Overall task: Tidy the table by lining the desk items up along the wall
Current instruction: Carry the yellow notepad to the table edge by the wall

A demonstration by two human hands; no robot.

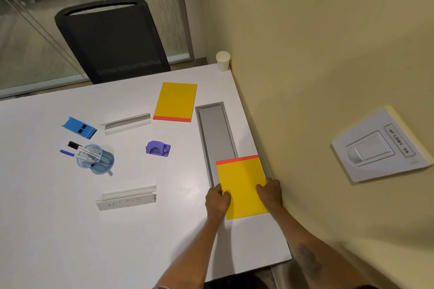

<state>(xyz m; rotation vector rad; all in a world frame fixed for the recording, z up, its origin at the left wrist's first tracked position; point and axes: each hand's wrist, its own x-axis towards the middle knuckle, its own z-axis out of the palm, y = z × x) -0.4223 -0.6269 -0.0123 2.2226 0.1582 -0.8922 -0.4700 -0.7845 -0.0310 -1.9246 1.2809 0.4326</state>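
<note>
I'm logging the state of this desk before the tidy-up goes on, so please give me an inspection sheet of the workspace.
Surface: white table set against the wall, with a grey recessed cable tray near the wall edge.
Job's things: near yellow notepad beside the wall, partly over the tray; far yellow notepad, blue stapler, purple hole punch, pen cup and two name plates out on the table.
Clutter: paper cup in the far corner.
Grippers: left hand and right hand on the near notepad's edges.
Cables: nothing seen.
Surroundings: black chair, wall switch.
</note>
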